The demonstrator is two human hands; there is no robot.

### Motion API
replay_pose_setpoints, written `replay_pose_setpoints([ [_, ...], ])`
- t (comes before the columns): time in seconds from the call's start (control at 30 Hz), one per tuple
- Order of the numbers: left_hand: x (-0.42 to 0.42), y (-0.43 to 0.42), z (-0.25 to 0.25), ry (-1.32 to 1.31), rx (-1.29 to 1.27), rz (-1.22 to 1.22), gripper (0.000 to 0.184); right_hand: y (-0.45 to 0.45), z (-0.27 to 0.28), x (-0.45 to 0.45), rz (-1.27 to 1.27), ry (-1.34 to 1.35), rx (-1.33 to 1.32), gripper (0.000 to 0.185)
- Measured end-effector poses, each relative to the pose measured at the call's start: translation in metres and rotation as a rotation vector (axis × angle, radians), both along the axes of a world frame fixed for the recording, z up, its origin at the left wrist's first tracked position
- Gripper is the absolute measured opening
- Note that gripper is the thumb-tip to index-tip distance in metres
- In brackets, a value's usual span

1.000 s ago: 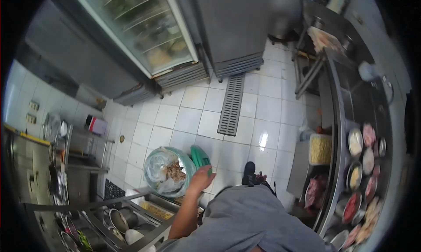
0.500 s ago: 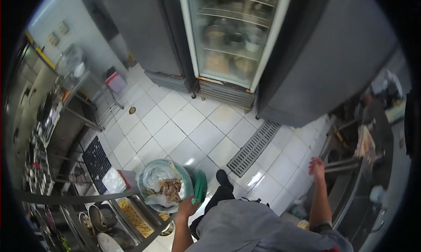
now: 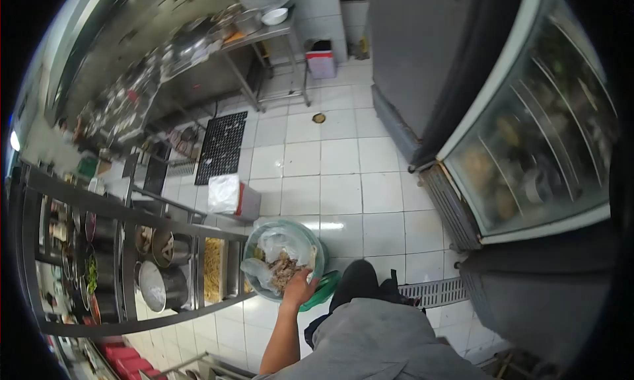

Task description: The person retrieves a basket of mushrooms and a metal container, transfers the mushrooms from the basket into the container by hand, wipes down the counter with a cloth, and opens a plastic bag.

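Observation:
My left hand [image 3: 300, 289] reaches over the near right edge of a round, pale green bin [image 3: 320, 248], beside a darker green lid-like piece [image 3: 319, 291]. Its fingers are partly bunched and small in view; whether they touch the rim or hold anything cannot be made out. Inside the bin lie clear plastic bags [image 3: 290, 238] and a heap of brown scraps [image 3: 282, 269]. My right hand is out of view.
A metal rack [image 3: 132, 213] holds pots and a tray of yellow strips [image 3: 213, 269] at left. Behind the bin are a white-and-red box [image 3: 248, 203] and black floor mat [image 3: 222, 145]. Glass-door fridge [image 3: 528, 135] and floor grate [image 3: 436, 293] are right.
The view has swung left, bringing the rack and worktop further in. My left hand is now over the bin's near edge. My right hand, visible half a second ago, has left the view.

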State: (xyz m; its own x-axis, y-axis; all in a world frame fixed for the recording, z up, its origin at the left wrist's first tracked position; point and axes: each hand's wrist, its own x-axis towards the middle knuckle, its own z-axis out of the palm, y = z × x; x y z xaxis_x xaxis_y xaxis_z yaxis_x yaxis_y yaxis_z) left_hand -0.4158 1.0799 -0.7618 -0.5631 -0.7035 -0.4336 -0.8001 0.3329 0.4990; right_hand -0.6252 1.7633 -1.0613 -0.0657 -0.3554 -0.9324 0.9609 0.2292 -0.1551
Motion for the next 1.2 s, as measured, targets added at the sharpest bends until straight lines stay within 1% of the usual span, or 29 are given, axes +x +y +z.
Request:
replay_pose_setpoints([
  [0.03, 0.004, 0.001, -0.006, -0.008, 0.011, 0.016, 0.049, -0.019, 0.008, -0.049, 0.137, 0.200, 0.155, 0.013],
  [0.07, 0.009, 0.003, -0.014, -0.003, 0.027, 0.033, 0.049, -0.064, 0.054, -0.102, 0.292, 0.373, 0.342, 0.013],
  [0.1, 0.008, 0.004, -0.023, 0.009, 0.040, 0.049, 0.048, -0.124, 0.103, -0.162, 0.178, 0.489, 0.332, 0.013],
  [0.13, 0.003, 0.001, -0.029, 0.025, 0.060, 0.089, 0.048, -0.180, 0.134, -0.219, 0.401, 0.579, 0.420, 0.013],
  [0.2, -0.015, -0.014, -0.055, 0.088, 0.100, 0.198, 0.047, -0.271, 0.170, -0.308, 0.321, 0.780, 0.366, 0.013],
  [0.23, -0.026, -0.028, -0.065, 0.115, 0.118, 0.251, 0.047, -0.314, 0.189, -0.341, 0.323, 0.820, 0.366, 0.015],
  [0.27, -0.043, -0.045, -0.057, 0.101, 0.141, 0.273, 0.049, -0.357, 0.211, -0.371, 0.329, 0.857, 0.366, 0.017],
  [0.33, -0.070, -0.084, -0.058, 0.028, 0.166, 0.240, 0.052, -0.443, 0.236, -0.416, 0.351, 0.905, 0.351, 0.019],
  [0.37, -0.078, -0.096, -0.054, -0.022, 0.193, 0.224, 0.054, -0.476, 0.246, -0.426, 0.367, 0.909, 0.345, 0.020],
  [0.4, -0.095, -0.121, -0.030, -0.045, 0.281, 0.268, 0.054, -0.507, 0.249, -0.431, 0.366, 0.907, 0.330, 0.020],
  [0.47, -0.109, -0.169, -0.035, 0.050, 0.224, 0.201, 0.054, -0.569, 0.236, -0.438, 0.536, 0.844, 0.286, 0.020],
  [0.5, -0.111, -0.184, -0.040, 0.087, 0.212, 0.162, 0.054, -0.582, 0.232, -0.434, 0.623, 0.801, 0.280, 0.020],
  [0.53, -0.117, -0.205, -0.037, 0.090, 0.156, 0.154, 0.054, -0.597, 0.224, -0.429, 0.635, 0.760, 0.250, 0.020],
  [0.6, -0.128, -0.250, -0.023, 0.068, 0.142, 0.228, 0.053, -0.628, 0.199, -0.416, 0.655, 0.686, 0.189, 0.020],
  [0.67, -0.138, -0.290, -0.015, 0.068, 0.078, 0.309, 0.051, -0.627, 0.147, -0.415, 0.630, 0.512, 0.174, 0.020],
  [0.73, -0.146, -0.320, -0.016, 0.071, 0.055, 0.301, 0.052, -0.648, 0.129, -0.414, 0.672, 0.426, 0.230, 0.018],
  [0.8, -0.154, -0.348, -0.002, 0.010, 0.076, 0.310, 0.053, -0.709, 0.109, -0.416, 0.736, 0.354, 0.265, 0.017],
  [0.83, -0.153, -0.363, -0.010, -0.022, 0.092, 0.344, 0.054, -0.741, 0.105, -0.422, 0.771, 0.335, 0.283, 0.017],
  [0.87, -0.150, -0.369, -0.012, -0.047, 0.140, 0.372, 0.055, -0.772, 0.105, -0.433, 0.803, 0.329, 0.298, 0.017],
  [0.97, -0.146, -0.396, 0.010, -0.135, 0.176, 0.516, 0.057, -0.861, 0.119, -0.476, 0.890, 0.365, 0.328, 0.017],
  [1.07, -0.146, -0.418, 0.030, -0.042, 0.182, 0.700, 0.058, -0.978, 0.115, -0.523, 0.971, 0.465, 0.282, 0.019],
  [1.17, -0.136, -0.428, 0.008, -0.127, 0.135, 0.807, 0.060, -1.121, 0.091, -0.569, 1.074, 0.634, 0.201, 0.022],
  [1.2, -0.138, -0.437, 0.016, -0.167, 0.199, 0.842, 0.061, -1.180, 0.073, -0.584, 1.109, 0.729, 0.144, 0.023],
])
